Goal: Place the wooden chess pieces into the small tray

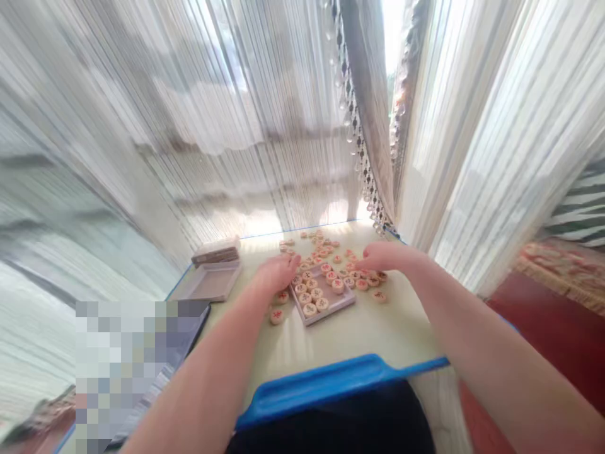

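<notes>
Round wooden pieces with red or black characters lie in and around a shallow box (331, 309) on the pale table. Several black-marked pieces (322, 304) fill the box's left side, and red-marked ones (337, 285) sit toward its upper right. My left hand (280, 271) rests at the box's left edge, fingers close together near the pieces; what they hold, if anything, is hidden. My right hand (377, 256) is over the loose pieces to the right of the box, its fingers bent down near a red-marked piece (350, 267).
An empty shallow tray (210, 282) lies at the table's left, with a stacked box (216, 250) behind it. A blue raised edge (321, 381) runs along the near side. String curtains (283, 126) hang behind the table. A red surface (543, 321) is at the right.
</notes>
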Demonstrator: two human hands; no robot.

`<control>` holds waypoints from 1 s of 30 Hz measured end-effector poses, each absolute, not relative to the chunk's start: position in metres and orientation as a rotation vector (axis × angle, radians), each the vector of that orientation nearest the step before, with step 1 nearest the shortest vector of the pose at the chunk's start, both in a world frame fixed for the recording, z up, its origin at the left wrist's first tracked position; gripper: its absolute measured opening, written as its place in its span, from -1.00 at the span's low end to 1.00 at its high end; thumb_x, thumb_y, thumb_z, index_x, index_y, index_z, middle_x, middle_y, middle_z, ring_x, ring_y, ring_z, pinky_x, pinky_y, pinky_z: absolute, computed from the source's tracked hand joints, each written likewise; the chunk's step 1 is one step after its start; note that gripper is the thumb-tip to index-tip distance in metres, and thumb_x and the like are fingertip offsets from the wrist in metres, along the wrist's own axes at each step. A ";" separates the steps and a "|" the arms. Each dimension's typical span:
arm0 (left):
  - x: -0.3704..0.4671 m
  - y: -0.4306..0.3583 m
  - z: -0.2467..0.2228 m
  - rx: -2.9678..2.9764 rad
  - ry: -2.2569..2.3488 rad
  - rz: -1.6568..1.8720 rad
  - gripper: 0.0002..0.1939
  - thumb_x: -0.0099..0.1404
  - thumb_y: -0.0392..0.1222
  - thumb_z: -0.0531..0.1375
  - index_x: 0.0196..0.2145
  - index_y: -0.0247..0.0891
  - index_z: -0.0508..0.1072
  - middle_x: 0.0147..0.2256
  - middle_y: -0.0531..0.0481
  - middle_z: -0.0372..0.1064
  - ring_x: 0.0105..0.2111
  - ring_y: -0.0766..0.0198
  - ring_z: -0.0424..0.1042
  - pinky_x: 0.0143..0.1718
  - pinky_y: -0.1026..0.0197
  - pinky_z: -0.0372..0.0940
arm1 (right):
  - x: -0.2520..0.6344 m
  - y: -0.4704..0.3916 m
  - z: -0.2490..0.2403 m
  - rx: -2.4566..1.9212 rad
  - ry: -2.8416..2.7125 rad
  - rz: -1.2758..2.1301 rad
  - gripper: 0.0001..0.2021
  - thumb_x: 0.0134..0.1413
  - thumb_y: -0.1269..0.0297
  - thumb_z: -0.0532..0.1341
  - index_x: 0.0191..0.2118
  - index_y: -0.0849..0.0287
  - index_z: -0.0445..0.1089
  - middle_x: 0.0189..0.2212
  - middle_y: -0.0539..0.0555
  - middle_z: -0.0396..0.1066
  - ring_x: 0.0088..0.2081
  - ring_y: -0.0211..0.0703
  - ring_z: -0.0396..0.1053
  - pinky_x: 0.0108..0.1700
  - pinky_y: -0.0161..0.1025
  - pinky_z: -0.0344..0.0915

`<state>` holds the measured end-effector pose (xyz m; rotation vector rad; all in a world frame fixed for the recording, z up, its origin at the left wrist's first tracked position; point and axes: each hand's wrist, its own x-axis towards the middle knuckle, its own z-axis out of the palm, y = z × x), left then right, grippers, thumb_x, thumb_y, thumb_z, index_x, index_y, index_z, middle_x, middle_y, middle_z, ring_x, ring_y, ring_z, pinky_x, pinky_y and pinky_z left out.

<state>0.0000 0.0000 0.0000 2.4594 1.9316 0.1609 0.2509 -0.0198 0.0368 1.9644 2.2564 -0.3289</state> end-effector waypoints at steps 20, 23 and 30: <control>-0.001 -0.001 0.003 2.465 1.912 0.183 -0.45 0.32 0.07 -0.31 -0.24 -0.24 0.37 -0.11 -0.16 0.36 -0.10 0.09 0.34 -0.07 0.06 0.20 | 0.253 -0.016 0.030 1.986 2.303 -0.322 -0.76 -0.19 0.19 0.20 -0.35 0.21 0.39 -0.37 0.11 0.44 -0.37 -0.11 0.36 -0.48 -0.29 0.16; -0.001 -0.001 0.003 2.466 1.913 0.188 -0.45 0.31 0.08 -0.31 -0.24 -0.25 0.37 -0.12 -0.17 0.36 -0.11 0.08 0.34 -0.08 0.05 0.21 | 0.254 -0.016 0.029 2.010 2.397 -0.321 -0.79 -0.22 0.23 0.22 -0.36 0.19 0.37 -0.35 0.09 0.43 -0.36 -0.12 0.37 -0.46 -0.30 0.16; -0.001 -0.003 0.004 2.457 1.918 0.190 -0.47 0.30 0.09 -0.28 -0.26 -0.25 0.36 -0.13 -0.17 0.36 -0.13 0.08 0.34 -0.10 0.04 0.21 | 0.244 -0.030 0.036 1.730 2.723 -0.846 -0.81 -0.17 0.27 0.19 -0.32 0.15 0.34 -0.37 0.01 0.43 -0.43 -0.25 0.36 -0.45 -0.37 0.20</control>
